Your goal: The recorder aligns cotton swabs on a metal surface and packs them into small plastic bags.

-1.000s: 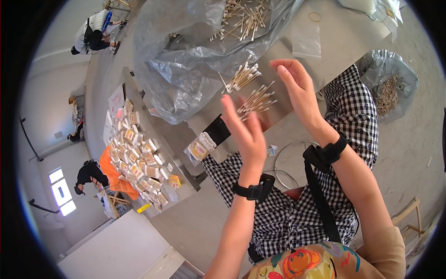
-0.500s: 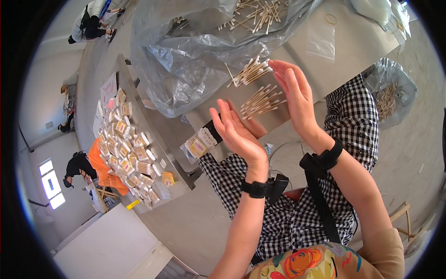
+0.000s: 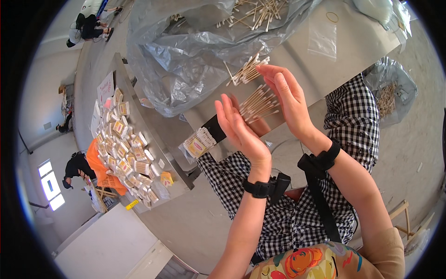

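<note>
From my spot far off, I see the L hand (image 3: 245, 139) and R hand (image 3: 291, 100) closer to each other now than abt half a sec ago. Mostly it's the R hand that slid over to the left, so its fingers now cover some white tips of the small pile (image 3: 257, 103) of cotton swabs. The L hand has come in just a bit too, near the other ends of the sticks. The two hands are still apart, w/ fingers long and flat, and I see no swab squeezed in either one. I can't tell if the palms touch the tips yet, b/c the R hand hides that part. The small pile lies on the shiny metal table (image 3: 357, 39), right btwn the hands, a bit spread like a fan. For the job, I think this means the pile is now almost hemmed in on both sides, but not held. The other pile (image 3: 246, 73) sits just past it, next to the big plastic bag (image 3: 186, 60), and looks the same as before. The full pack (image 3: 200, 142) by the black strip (image 3: 216, 129) hasn't been touched, AFAICT.
</note>
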Tool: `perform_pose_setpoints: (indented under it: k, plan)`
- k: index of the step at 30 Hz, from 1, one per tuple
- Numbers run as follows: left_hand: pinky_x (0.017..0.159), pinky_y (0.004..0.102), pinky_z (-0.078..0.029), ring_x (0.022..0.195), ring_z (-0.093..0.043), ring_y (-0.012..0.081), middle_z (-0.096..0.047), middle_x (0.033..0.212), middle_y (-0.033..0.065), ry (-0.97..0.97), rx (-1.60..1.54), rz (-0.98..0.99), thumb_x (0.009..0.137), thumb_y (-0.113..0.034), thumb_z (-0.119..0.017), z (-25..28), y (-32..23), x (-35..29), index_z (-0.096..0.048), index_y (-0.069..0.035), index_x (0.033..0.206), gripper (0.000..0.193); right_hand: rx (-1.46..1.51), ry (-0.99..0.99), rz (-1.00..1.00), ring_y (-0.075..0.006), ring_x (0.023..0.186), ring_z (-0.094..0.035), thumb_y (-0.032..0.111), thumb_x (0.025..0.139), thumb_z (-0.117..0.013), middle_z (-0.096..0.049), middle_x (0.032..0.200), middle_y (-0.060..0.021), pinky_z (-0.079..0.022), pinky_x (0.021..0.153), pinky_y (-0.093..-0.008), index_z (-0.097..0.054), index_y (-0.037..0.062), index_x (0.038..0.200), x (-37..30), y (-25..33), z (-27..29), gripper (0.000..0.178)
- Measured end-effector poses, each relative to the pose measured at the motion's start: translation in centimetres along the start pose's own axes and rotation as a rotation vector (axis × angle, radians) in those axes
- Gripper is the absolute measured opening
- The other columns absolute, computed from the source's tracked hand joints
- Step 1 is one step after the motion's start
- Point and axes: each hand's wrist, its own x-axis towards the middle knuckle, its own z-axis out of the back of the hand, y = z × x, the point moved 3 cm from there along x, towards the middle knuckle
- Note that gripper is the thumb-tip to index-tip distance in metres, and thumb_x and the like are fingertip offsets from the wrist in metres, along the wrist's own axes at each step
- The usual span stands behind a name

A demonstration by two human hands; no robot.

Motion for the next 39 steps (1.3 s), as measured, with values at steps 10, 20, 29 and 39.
perform_pose_setpoints:
  k: [10,20,29,39]
  plan:
    - [0.114,0.0580,-0.016,0.134,-0.035,0.0395,-0.041,0.140,0.0211,0.606,1.014,-0.280,0.089,-0.002,-0.049,0.2,-0.1,0.2,-0.030,0.002,0.141,0.056,0.053,-0.047,-0.003,-0.0179,0.125,-0.050,0.033,0.105,-0.037,-0.057,0.128,-0.0115,-0.035,0.109,-0.0326,-0.053,0.0005,0.126,0.9,1.9,1.8,0.042]
    - [0.114,0.0551,-0.019,0.143,-0.018,0.0442,-0.019,0.151,0.0325,0.677,1.569,-0.623,0.090,-0.049,-0.056,-1.6,2.0,-0.7,-0.014,0.013,0.146,0.093,0.073,-0.122,0.000,-0.0170,0.117,-0.054,0.037,0.103,-0.042,-0.062,0.118,-0.0094,-0.039,0.103,-0.0336,-0.057,0.0005,0.119,0.7,2.9,2.4,0.043]
    - [0.114,0.0554,-0.019,0.143,-0.017,0.0443,-0.018,0.152,0.0331,0.700,1.557,-0.600,0.090,-0.044,-0.058,-2.0,2.4,-1.5,-0.012,0.014,0.145,0.092,0.062,-0.100,-0.013,-0.0174,0.117,-0.054,0.037,0.103,-0.041,-0.062,0.118,-0.0093,-0.039,0.103,-0.0338,-0.057,0.0002,0.118,0.4,2.5,2.2,0.043]
    - [0.120,0.0435,-0.010,0.146,-0.016,0.0323,-0.016,0.157,0.0215,0.070,0.253,-0.068,0.102,-0.029,-0.033,-0.1,-0.5,0.1,-0.004,-0.002,0.152,0.064,0.031,-0.155,0.042,-0.0169,0.117,-0.053,0.034,0.104,-0.041,-0.061,0.119,-0.0096,-0.038,0.102,-0.0314,-0.056,-0.0010,0.120,0.2,1.7,2.4,0.041]
